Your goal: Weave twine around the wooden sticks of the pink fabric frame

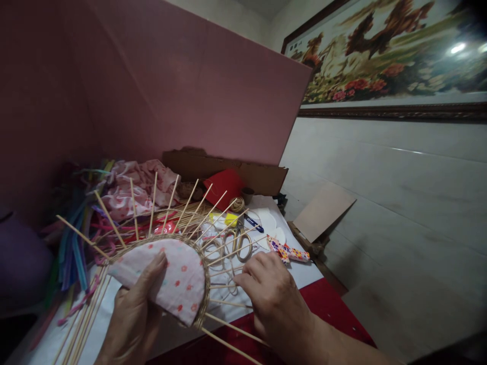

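Observation:
A half-round panel (177,276) covered in pale pink cloth with small red flowers is held up in front of me. My left hand (133,304) grips its lower left, thumb on the cloth and fingers behind. Along the curved rim runs a woven band of twine (207,289), with thin wooden sticks (190,203) fanning outward. At the right side of the fan, my right hand (272,289) has its fingers pinched together among the sticks. A thin loop of twine (233,284) shows at its fingertips; their exact hold is partly hidden.
Scissors (241,243), a blue cutter (254,224), a small ball of twine (238,204) and a flower-print strip (289,252) lie on the white sheet (304,274) beyond the panel. Pink cloth (140,190) and colourful pipe cleaners (74,253) are piled left. Cardboard (262,175) stands behind.

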`<control>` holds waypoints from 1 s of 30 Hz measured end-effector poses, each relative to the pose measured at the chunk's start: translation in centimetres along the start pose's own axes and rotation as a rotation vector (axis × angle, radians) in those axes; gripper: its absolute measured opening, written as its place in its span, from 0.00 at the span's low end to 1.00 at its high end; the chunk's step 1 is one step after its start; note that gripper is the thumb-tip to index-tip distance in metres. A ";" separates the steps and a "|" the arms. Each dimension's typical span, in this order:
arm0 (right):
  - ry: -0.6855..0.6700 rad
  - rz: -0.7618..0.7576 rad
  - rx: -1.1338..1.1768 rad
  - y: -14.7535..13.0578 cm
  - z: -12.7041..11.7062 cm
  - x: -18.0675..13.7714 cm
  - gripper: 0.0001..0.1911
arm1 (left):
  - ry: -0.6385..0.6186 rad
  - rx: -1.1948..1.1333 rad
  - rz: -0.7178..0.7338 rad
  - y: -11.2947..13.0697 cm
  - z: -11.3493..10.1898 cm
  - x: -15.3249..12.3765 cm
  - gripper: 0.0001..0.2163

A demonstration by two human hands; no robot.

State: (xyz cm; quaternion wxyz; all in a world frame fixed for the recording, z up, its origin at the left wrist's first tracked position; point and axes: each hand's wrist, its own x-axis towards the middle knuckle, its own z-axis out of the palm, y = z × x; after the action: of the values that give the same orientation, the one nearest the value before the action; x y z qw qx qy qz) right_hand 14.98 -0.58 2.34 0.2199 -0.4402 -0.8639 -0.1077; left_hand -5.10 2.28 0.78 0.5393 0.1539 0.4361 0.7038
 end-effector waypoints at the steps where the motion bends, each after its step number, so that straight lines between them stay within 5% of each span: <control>1: 0.002 -0.002 0.002 0.0 0.0 0.0 0.14 | -0.006 0.002 0.002 0.0 0.0 0.0 0.07; 30: 0.004 0.012 0.002 -0.1 0.0 0.1 0.14 | -0.009 0.008 0.009 -0.2 -0.1 0.2 0.07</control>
State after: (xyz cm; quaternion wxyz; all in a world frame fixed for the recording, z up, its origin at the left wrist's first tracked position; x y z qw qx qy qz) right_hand 14.81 -0.59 2.37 0.2225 -0.4447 -0.8610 -0.1063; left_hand -5.11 2.41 0.54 0.5376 0.1612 0.4358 0.7037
